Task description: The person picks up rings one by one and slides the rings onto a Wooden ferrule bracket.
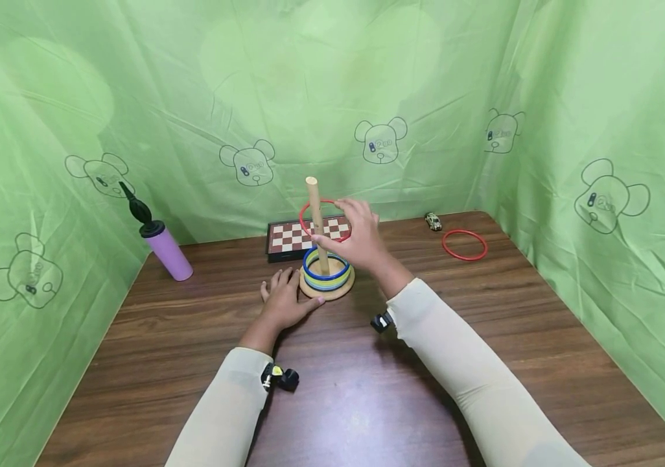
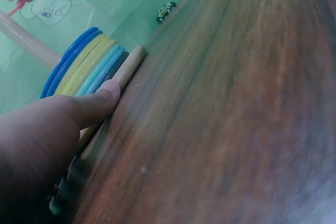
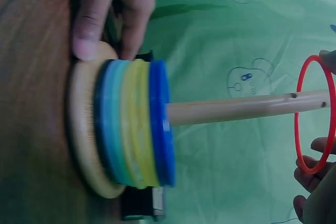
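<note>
While threading a red ring (image 1: 325, 219) down the wooden peg (image 1: 316, 224), mid-stack on a ring toss toy.

Right hand (image 1: 360, 235) pinching the red ring by its rim, already looped round the upper part of the peg, well above the stack. Left hand (image 1: 282, 300) flat on the table (image 1: 484, 337) just left of the peg's round wooden base (image 1: 328, 290), fingers relaxed, thumb pressed against the base edge to steady it. Looks like the next move just needs letting go, ring kept level so it slides down without snagging. On the peg so far: a dark blue ring (image 1: 326, 265) on top, yellow and light blue ones under it, all resting on the base. Another red ring (image 1: 464, 244) lying well right of the peg, toy car (image 1: 433, 221) beyond it, chessboard (image 1: 303, 236) just behind the peg, purple pump (image 1: 160, 241) far left.
</note>
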Demonstrator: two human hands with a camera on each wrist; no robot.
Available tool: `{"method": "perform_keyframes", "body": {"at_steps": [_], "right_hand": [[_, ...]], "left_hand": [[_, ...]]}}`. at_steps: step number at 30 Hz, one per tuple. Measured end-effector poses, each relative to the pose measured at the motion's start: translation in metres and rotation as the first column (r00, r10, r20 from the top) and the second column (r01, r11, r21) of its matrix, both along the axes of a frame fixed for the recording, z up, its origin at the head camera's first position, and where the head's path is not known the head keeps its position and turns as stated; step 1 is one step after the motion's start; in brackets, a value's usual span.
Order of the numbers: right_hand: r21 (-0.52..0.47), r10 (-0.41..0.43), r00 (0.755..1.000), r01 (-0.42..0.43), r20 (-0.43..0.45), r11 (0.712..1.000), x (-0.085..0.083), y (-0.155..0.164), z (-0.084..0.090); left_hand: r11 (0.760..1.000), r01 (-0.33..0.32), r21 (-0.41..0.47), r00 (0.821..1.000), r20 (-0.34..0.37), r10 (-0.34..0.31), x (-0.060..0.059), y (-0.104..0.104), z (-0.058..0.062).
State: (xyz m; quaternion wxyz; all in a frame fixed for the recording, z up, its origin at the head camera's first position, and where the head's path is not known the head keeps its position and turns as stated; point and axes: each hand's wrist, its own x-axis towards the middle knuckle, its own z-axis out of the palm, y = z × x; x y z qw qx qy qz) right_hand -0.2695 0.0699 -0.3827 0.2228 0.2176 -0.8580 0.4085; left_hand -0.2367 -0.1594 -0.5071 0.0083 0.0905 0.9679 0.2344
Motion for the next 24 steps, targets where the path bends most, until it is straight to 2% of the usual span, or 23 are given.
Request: {"method": "perform_keyframes", "body": {"at_steps": [9, 24], "right_hand": [[0.040, -0.008, 0.999, 0.006, 0.052, 0.999, -0.002, 0.000, -0.029], [0.163, -0.031, 0.994, 0.013, 0.109, 0.987, 0.000, -0.005, -0.058]], "left_hand": [[1.000, 0.007, -0.007, 1.000, -0.010, -0.007, -0.001, 0.000, -0.001], [1.000, 0.000, 0.003, 1.000, -0.002, 0.000, -0.002, -0.002, -0.003]]}}
